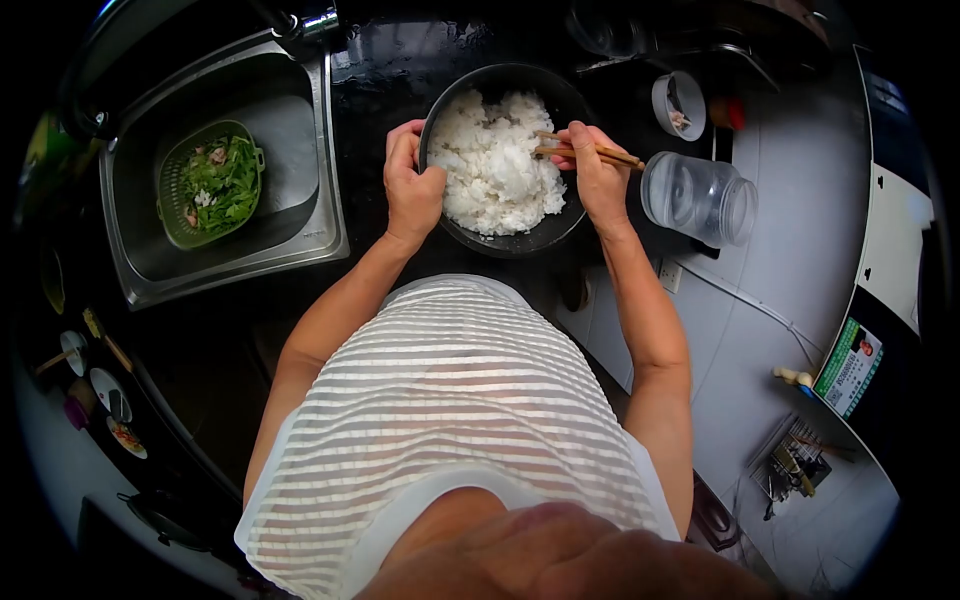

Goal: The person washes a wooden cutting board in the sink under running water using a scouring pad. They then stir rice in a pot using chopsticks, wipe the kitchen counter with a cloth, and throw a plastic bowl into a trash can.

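Observation:
A dark round pot (560,228) full of white cooked rice (505,165) stands on the black counter in front of me. My left hand (412,185) grips the pot's left rim, thumb on the near side. In my right hand (597,178) is a pair of wooden chopsticks (620,158), held at the pot's right edge. Their tips reach into the rice on its right side. Just right of that hand sits a clear jar (697,198), tilted or lying on its side; I cannot tell which.
To the left, a steel sink (330,190) holds a green colander (172,190) with leafy greens (228,185). A white bowl (660,105) with small pieces inside stands at the upper right. The faucet (305,25) is above the sink. A utensil rack (790,460) is at the lower right.

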`<state>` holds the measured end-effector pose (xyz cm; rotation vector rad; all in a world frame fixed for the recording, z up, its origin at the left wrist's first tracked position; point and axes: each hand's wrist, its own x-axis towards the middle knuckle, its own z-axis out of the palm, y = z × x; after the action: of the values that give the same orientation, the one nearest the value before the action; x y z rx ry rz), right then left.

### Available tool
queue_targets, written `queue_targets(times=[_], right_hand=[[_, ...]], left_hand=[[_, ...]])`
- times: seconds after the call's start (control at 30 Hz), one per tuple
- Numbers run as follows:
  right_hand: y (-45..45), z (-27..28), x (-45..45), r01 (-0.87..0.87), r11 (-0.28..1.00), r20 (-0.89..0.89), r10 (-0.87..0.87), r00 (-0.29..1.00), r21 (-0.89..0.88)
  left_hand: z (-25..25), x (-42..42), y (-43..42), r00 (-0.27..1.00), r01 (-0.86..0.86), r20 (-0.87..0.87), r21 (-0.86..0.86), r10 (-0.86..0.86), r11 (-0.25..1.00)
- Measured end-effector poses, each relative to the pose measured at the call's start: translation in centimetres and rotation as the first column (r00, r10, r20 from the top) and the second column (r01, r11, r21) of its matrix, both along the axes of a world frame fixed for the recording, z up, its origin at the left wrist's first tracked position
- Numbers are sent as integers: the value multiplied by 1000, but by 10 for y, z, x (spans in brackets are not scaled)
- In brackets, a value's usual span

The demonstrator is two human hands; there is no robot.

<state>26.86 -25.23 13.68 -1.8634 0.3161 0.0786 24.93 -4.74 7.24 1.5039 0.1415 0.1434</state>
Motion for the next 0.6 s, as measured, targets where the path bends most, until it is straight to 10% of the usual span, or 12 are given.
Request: queue_targets(times=[0.2, 0.33, 0.6], right_hand=[[34, -5, -6, -188, 980, 157, 196, 968, -65], [52, 16, -23, -367, 822, 362, 533, 765, -436], [21, 67, -32, -514, 665, 320, 729, 606, -542]], left_hand=[[3, -2, 0, 1000, -23, -13, -3, 23, 1000], [-4, -5, 1, 995, -91, 34, -34, 92, 995], [-3, -9, 4, 997, -80, 7, -79, 81, 994]])
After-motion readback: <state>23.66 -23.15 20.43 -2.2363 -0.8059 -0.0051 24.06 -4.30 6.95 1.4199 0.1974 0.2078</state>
